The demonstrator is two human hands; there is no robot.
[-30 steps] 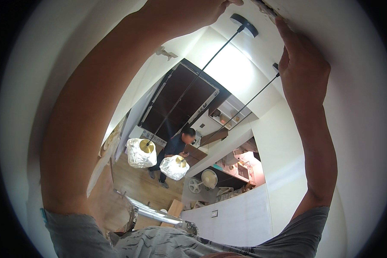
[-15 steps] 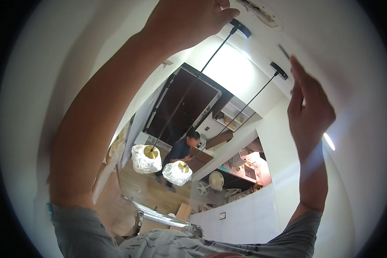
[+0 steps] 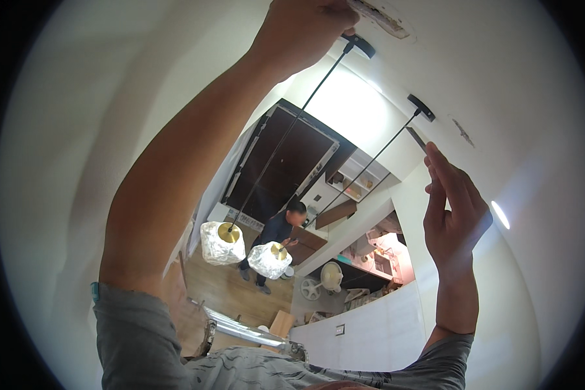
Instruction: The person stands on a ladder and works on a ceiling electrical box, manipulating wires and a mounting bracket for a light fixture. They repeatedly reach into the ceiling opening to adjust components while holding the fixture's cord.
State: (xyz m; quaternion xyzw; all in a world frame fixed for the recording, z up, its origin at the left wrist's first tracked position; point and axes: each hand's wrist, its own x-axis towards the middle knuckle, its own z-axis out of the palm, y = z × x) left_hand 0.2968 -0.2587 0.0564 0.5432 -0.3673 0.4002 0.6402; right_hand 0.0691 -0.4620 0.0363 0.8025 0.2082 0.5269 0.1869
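Observation:
My left hand (image 3: 309, 36) is raised at the top edge, fingers curled beside the black round canopy (image 3: 360, 45) of a pendant lamp. A rough opening (image 3: 382, 18) in the white ceiling lies just past it. Those fingertips are partly cut off, so what they grip cannot be made out. My right hand (image 3: 455, 201) is raised at the right, pinching a thin dark strip (image 3: 416, 138) that points up and left. Near its tip is a second black canopy (image 3: 421, 107). Thin black rods run down to two plastic-wrapped lampshades (image 3: 222, 244) with brass-coloured tops.
Below, a person (image 3: 279, 227) in dark clothes stands on the wooden floor (image 3: 221, 283). A dark door (image 3: 283, 166) stands behind them. To the right are a white fan (image 3: 330, 276) and a low white wall (image 3: 370, 331). A narrow slit (image 3: 463, 132) marks the ceiling. Metal ladder-like rails (image 3: 240, 329) cross below me.
My right hand has moved down, away from the ceiling, with the dark strip, uncovering the narrow slit. My left forearm has shifted right, while that hand stays by the canopy.

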